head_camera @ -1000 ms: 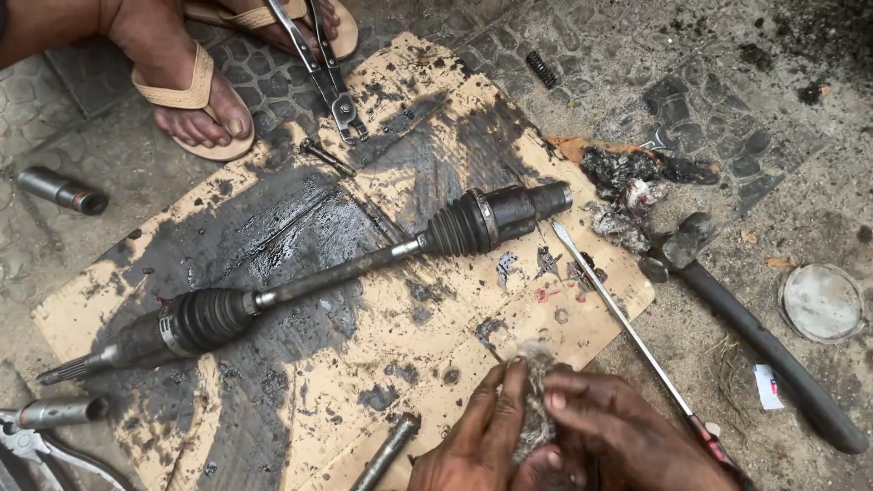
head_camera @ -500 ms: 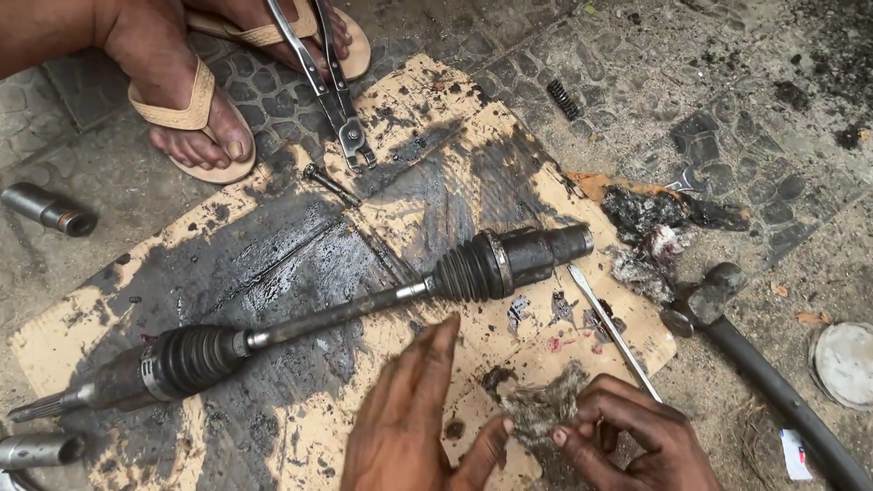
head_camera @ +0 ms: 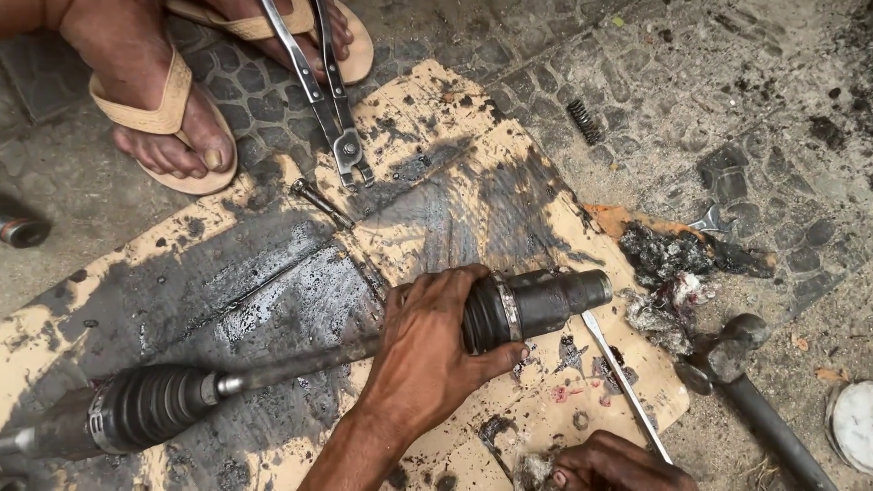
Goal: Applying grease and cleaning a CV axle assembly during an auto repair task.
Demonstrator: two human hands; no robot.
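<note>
A greasy drive axle [head_camera: 291, 364] lies across a stained sheet of cardboard [head_camera: 436, 182], with a ribbed rubber boot at each end. My left hand [head_camera: 427, 345] is wrapped around the right boot [head_camera: 486, 314], just beside the metal joint housing [head_camera: 555, 300]. The other boot [head_camera: 155, 405] rests at the lower left. At the bottom edge my right hand [head_camera: 618, 464] is partly cut off, its fingers closed on a greasy rag [head_camera: 535, 471].
Another person's sandalled feet [head_camera: 164, 118] stand at the top left, with long pliers [head_camera: 332, 100] held point-down over the cardboard. A thin rod [head_camera: 623, 382], a hammer [head_camera: 746, 382], a grease-soaked wad [head_camera: 668, 273], a wrench [head_camera: 709, 221], a spring [head_camera: 582, 123] and a bolt [head_camera: 318, 202] lie around.
My left hand left the rag, reached up and closed around the axle's right boot. My right hand stayed low with the rag. The view has moved closer.
</note>
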